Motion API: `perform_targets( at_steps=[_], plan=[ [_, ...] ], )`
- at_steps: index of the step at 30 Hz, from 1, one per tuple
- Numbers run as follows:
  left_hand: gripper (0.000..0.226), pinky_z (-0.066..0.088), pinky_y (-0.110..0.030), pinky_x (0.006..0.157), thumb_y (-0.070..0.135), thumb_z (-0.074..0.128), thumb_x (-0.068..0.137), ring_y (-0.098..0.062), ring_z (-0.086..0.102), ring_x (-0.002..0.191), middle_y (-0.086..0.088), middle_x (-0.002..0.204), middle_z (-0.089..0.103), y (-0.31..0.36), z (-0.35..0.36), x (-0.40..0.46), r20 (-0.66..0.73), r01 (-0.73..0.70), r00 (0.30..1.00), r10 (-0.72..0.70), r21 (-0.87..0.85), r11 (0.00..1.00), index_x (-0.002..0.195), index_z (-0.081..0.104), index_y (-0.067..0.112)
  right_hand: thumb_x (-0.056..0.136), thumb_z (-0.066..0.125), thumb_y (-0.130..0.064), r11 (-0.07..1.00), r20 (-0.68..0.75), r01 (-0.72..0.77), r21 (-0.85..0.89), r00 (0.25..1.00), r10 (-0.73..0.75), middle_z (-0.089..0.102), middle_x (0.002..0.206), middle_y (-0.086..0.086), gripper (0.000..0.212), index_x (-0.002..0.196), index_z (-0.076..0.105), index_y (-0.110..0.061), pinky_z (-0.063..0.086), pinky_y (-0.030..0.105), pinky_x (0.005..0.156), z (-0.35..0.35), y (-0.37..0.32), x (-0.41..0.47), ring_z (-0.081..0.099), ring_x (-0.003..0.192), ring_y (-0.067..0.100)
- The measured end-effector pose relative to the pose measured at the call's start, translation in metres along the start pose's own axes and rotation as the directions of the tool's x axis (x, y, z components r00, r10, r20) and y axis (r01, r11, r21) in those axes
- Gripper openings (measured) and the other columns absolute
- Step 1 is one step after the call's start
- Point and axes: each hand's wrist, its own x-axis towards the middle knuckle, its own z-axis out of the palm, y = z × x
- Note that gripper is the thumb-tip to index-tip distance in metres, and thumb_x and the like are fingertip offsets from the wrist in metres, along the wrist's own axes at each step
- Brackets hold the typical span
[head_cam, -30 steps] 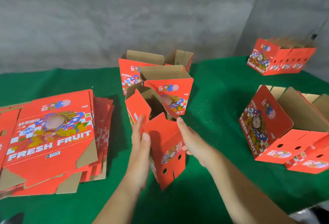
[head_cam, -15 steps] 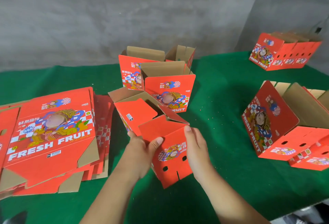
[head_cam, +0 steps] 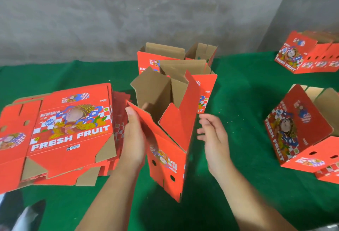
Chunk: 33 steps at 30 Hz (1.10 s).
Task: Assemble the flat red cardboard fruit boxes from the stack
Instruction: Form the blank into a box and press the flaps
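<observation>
A half-opened red fruit box (head_cam: pixel 170 157) stands upright on the green table in front of me, its brown inside showing and its flaps pointing up. My left hand (head_cam: pixel 134 139) grips the box's left flap, thumb on the red outside and a fingertip showing inside. My right hand (head_cam: pixel 214 139) hovers just right of the box with fingers spread and holds nothing. The stack of flat red boxes (head_cam: pixel 69 129) lies to the left, printed "FRESH FRUIT".
Two opened boxes (head_cam: pixel 146 62) stand right behind the one I hold. More red boxes lie on their sides at the right (head_cam: pixel 297 129) and far right (head_cam: pixel 308 56). Green cloth (head_cam: pixel 238 93) covers the table; a grey wall stands behind.
The box has been raised and spread open, its flaps now pointing up. My right hand has let go and moved off to the right; my left hand still holds the left flap.
</observation>
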Motion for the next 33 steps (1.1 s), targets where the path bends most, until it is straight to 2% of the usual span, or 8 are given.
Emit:
perform_targets(
  at_steps=[4, 7, 13, 19, 22, 25, 27, 33],
  plan=[
    [0.099, 0.047, -0.045, 0.11, 0.104, 0.02, 0.073, -0.024, 0.068, 0.121, 0.001, 0.124, 0.074, 0.007, -0.009, 0.008, 0.03, 0.052, 0.998, -0.052, 0.023, 0.998, 0.128, 0.072, 0.04, 0.083, 0.044, -0.049, 0.932, 0.044, -0.081, -0.354, 0.994, 0.103, 0.051, 0.122, 0.001, 0.06, 0.138, 0.064, -0.036, 0.043, 0.052, 0.111, -0.02, -0.005, 0.066, 0.047, 0.133, 0.024],
    [0.086, 0.042, -0.045, 0.116, 0.089, 0.022, 0.09, -0.024, 0.069, 0.121, -0.003, 0.125, 0.073, 0.011, -0.007, 0.012, 0.078, 0.113, 0.991, -0.108, -0.069, 0.991, 0.122, 0.077, 0.031, 0.081, 0.043, -0.063, 0.857, 0.239, 0.069, -0.511, 0.969, 0.065, 0.041, 0.138, -0.002, 0.053, 0.132, 0.056, -0.057, 0.027, 0.037, 0.123, -0.035, 0.008, 0.083, 0.029, 0.138, -0.008],
    [0.087, 0.04, -0.058, 0.116, 0.085, 0.034, 0.087, -0.035, 0.065, 0.122, -0.021, 0.125, 0.071, 0.005, -0.021, 0.025, 0.09, 0.236, 0.971, -0.22, -0.26, 0.936, 0.106, 0.083, 0.016, 0.084, 0.059, -0.063, 0.917, 0.438, 0.049, -0.397, 0.887, 0.143, 0.062, 0.122, -0.013, 0.039, 0.118, 0.063, -0.046, 0.043, 0.011, 0.094, -0.043, 0.007, 0.073, 0.059, 0.113, -0.004],
    [0.091, 0.052, -0.01, 0.065, 0.074, 0.0, 0.098, -0.005, 0.073, 0.085, -0.003, 0.108, 0.079, 0.0, -0.046, 0.047, 0.144, 0.146, 0.978, -0.149, 0.036, 0.989, 0.126, 0.07, 0.022, 0.096, 0.062, -0.051, 0.883, 0.56, 0.122, -0.453, 0.81, 0.176, 0.033, 0.156, -0.027, 0.02, 0.112, 0.073, -0.051, 0.022, 0.003, 0.112, -0.054, 0.016, 0.06, 0.009, 0.143, -0.026],
    [0.088, 0.05, -0.017, 0.095, 0.076, 0.004, 0.099, 0.001, 0.066, 0.116, 0.01, 0.131, 0.071, 0.013, -0.057, 0.054, 0.251, 0.104, 0.96, -0.123, 0.088, 0.991, 0.135, 0.062, 0.021, 0.099, 0.056, -0.058, 0.8, 0.581, 0.172, -0.575, 0.774, 0.251, 0.021, 0.141, -0.062, 0.031, 0.13, 0.055, -0.061, 0.028, 0.034, 0.121, -0.061, 0.021, 0.059, -0.007, 0.143, -0.027],
    [0.101, 0.024, -0.04, 0.125, 0.086, 0.022, 0.082, -0.011, 0.036, 0.146, 0.006, 0.157, 0.042, 0.02, -0.06, 0.055, 0.285, -0.081, 0.955, -0.082, 0.517, 0.852, 0.152, 0.045, 0.017, 0.09, 0.043, -0.08, 0.675, 0.476, 0.216, -0.705, 0.85, 0.226, 0.021, 0.166, -0.03, 0.046, 0.135, 0.042, -0.07, 0.042, 0.045, 0.11, -0.059, 0.02, 0.056, 0.013, 0.141, -0.026],
    [0.099, 0.026, -0.045, 0.123, 0.091, 0.022, 0.075, -0.023, 0.035, 0.142, -0.003, 0.147, 0.045, 0.019, -0.057, 0.051, 0.276, -0.202, 0.961, -0.006, 0.718, 0.667, 0.139, 0.05, 0.022, 0.091, 0.037, -0.077, 0.64, 0.409, 0.244, -0.729, 0.904, 0.121, 0.047, 0.148, -0.022, 0.04, 0.126, 0.048, -0.06, 0.048, 0.043, 0.098, -0.058, 0.024, 0.053, 0.046, 0.134, -0.004],
    [0.103, 0.037, -0.055, 0.117, 0.091, 0.02, 0.086, -0.03, 0.056, 0.128, -0.014, 0.134, 0.063, 0.019, -0.058, 0.048, 0.146, -0.01, 0.985, -0.09, 0.576, 0.817, 0.135, 0.061, 0.01, 0.088, 0.035, -0.08, 0.745, 0.179, 0.126, -0.655, 0.984, -0.01, 0.063, 0.07, -0.004, 0.061, 0.082, 0.06, -0.024, 0.043, 0.035, 0.063, -0.052, 0.037, 0.037, 0.059, 0.068, 0.016]
  ],
)
